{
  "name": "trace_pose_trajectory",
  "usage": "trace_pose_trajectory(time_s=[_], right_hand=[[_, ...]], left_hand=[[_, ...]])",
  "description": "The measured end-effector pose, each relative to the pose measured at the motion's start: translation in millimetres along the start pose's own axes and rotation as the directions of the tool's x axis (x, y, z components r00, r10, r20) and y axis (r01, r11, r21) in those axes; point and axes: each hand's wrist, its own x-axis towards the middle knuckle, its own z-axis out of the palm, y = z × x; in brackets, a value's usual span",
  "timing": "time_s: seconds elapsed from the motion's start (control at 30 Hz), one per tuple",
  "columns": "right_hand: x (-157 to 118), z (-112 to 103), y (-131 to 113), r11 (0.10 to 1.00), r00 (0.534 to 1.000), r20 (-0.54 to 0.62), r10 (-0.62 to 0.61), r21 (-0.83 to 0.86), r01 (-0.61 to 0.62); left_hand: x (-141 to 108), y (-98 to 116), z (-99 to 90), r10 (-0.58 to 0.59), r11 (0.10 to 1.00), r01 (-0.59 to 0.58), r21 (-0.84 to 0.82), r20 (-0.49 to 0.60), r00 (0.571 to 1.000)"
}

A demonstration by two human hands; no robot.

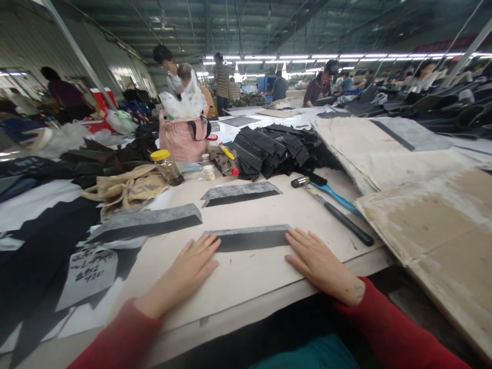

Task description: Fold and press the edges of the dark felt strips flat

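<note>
A dark strip with a grey upper band (251, 239) lies flat on the pale board (238, 292) before me. My left hand (194, 266) rests on its left end, fingers stretched out and pointing inward. On the right end lie the fingertips of my right hand (315, 256), also spread flat. Behind this strip is a second one (242, 195), and a longer one (149, 224) lies to the left. Neither of those two is touched by a hand.
A hammer (338, 215) and a blue-handled brush (334, 192) lie at right, beside cardboard sheets (430, 241). Behind are a pile of black pieces (269, 148), a yellow-lidded jar (167, 166) and a pink bag (183, 138). Black fabric and a handwritten paper (90, 274) lie left.
</note>
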Motion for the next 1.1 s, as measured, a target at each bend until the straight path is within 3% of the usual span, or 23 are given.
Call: trace_pose_trajectory(time_s=[0.13, 0.23, 0.43, 0.53, 0.7, 0.83, 0.97, 1.1], right_hand=[[3.4, -13.7, 17.3, 0.996, 0.985, -0.148, 0.085, 0.017, -0.083], [5.3, -20.3, 24.8, 0.992, 0.968, -0.219, 0.123, 0.041, -0.116], [-2.7, -16.7, 28.7, 0.988, 0.982, -0.107, 0.156, 0.03, -0.154], [-5.8, -14.8, 28.0, 0.987, 0.984, -0.078, 0.161, 0.017, -0.16], [-3.7, -15.8, 26.5, 0.988, 0.989, -0.026, 0.147, 0.05, -0.146], [1.8, -15.0, 27.9, 0.962, 0.986, 0.009, 0.165, 0.219, -0.163], [8.3, -10.9, 26.2, 0.891, 0.961, 0.012, 0.276, 0.372, -0.26], [11.6, -6.0, 21.1, 0.857, 0.934, -0.017, 0.357, 0.404, -0.32]], left_hand=[[5.4, 6.3, -10.7, -0.094, 0.995, 0.099, 0.023, -0.159, 0.983], [24.1, 29.7, -17.7, 0.008, 0.997, -0.022, -0.072, -0.201, 0.98], [81.6, 91.2, -12.6, 0.25, 0.945, -0.279, -0.172, -0.173, 0.953], [107.3, 110.5, -4.3, 0.346, 0.914, -0.371, -0.168, -0.161, 0.925], [124.5, 117.7, 11.2, 0.344, 0.914, -0.372, -0.164, -0.176, 0.922], [121.0, 117.1, 18.5, 0.303, 0.927, -0.339, -0.16, -0.216, 0.928], [118.4, 119.0, 19.8, 0.28, 0.935, -0.318, -0.159, -0.222, 0.934], [118.5, 120.2, 19.4, 0.268, 0.941, -0.302, -0.156, -0.206, 0.941]])
